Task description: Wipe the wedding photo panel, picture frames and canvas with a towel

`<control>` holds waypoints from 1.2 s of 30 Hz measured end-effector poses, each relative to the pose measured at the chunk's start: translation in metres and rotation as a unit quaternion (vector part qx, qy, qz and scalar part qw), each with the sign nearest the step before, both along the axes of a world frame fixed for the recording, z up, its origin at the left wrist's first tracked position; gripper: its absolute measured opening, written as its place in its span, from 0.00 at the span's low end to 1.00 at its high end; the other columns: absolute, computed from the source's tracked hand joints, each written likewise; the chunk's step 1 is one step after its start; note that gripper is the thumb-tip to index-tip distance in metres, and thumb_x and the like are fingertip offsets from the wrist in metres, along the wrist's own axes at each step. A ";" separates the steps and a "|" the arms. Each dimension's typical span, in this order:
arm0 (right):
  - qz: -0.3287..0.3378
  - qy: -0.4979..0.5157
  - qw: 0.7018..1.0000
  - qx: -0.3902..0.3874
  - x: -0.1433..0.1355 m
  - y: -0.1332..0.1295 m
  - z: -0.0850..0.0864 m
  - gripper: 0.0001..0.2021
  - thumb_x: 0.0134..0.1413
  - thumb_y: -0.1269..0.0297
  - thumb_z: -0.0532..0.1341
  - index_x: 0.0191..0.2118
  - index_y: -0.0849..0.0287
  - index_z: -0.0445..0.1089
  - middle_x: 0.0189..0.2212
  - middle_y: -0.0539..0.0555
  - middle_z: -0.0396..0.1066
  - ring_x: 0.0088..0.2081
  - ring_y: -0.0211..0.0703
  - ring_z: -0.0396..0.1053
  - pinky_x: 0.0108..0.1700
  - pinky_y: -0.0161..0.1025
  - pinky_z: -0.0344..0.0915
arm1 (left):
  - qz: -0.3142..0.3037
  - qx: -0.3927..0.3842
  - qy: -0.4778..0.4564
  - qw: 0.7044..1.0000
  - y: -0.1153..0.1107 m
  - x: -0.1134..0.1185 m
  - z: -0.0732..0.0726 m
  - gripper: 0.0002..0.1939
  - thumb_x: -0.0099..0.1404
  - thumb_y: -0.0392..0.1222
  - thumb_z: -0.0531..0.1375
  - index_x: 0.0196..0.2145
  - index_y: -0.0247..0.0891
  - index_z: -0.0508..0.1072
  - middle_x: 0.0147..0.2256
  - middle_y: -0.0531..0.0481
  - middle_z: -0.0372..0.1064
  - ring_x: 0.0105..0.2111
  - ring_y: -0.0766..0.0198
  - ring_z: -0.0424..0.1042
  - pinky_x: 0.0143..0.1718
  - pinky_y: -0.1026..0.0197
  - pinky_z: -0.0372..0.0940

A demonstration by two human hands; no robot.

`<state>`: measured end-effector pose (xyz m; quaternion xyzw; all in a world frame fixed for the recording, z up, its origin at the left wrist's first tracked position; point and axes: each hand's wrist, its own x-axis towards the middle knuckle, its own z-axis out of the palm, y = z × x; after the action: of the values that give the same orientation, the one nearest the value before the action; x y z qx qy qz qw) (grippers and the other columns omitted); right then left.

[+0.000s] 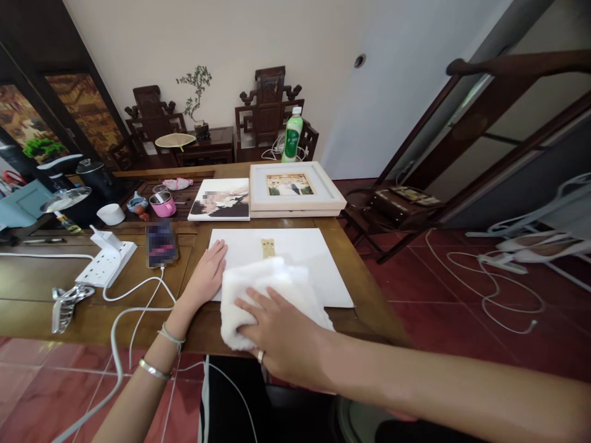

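A white board lies flat on the wooden table, with a small gold-coloured plate near its far middle. My left hand rests flat on the board's left edge, its fingers stretched forward. My right hand presses down on a fluffy white cloth, fingers spread over it and the thumb at a fold. The cloth covers the near left part of the board and hangs a little past its near edge.
Behind the board lie a photo panel and a pale picture frame, with a green bottle beyond. On the left are a phone, power strip, white cables, a pink cup and a hair clip. A wooden chair stands right.
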<state>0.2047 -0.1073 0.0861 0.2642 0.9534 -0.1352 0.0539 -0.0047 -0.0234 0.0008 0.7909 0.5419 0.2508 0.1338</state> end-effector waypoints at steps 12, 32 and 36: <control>-0.094 0.023 0.990 0.101 -0.009 0.121 -0.015 0.17 0.64 0.63 0.50 0.54 0.59 0.67 0.57 0.63 0.64 0.58 0.58 0.57 0.55 0.56 0.55 | 0.004 -0.007 0.003 1.000 0.000 0.002 0.001 0.25 0.70 0.41 0.44 0.61 0.30 0.61 0.64 0.36 0.53 0.65 0.53 0.49 0.65 0.45 0.47; -0.009 -0.041 0.999 0.007 -0.004 0.004 -0.013 0.20 0.55 0.66 0.58 0.54 0.59 0.70 0.66 0.67 0.45 0.65 0.75 0.39 0.59 0.73 0.45 | 0.004 -0.007 -0.005 1.000 -0.002 0.002 0.003 0.24 0.70 0.40 0.44 0.59 0.31 0.63 0.63 0.37 0.55 0.65 0.55 0.50 0.65 0.46 0.47; -0.001 -0.011 1.000 -0.025 0.000 -0.003 -0.007 0.19 0.57 0.66 0.56 0.54 0.61 0.69 0.65 0.68 0.48 0.65 0.72 0.41 0.59 0.71 0.46 | 0.004 -0.009 -0.004 1.000 -0.002 0.001 0.003 0.24 0.70 0.41 0.45 0.60 0.32 0.62 0.63 0.38 0.55 0.65 0.55 0.49 0.65 0.46 0.46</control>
<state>0.2044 -0.1100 0.0795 0.2656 0.9487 -0.1560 0.0711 -0.0037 -0.0255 0.0043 0.7866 0.5466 0.2495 0.1420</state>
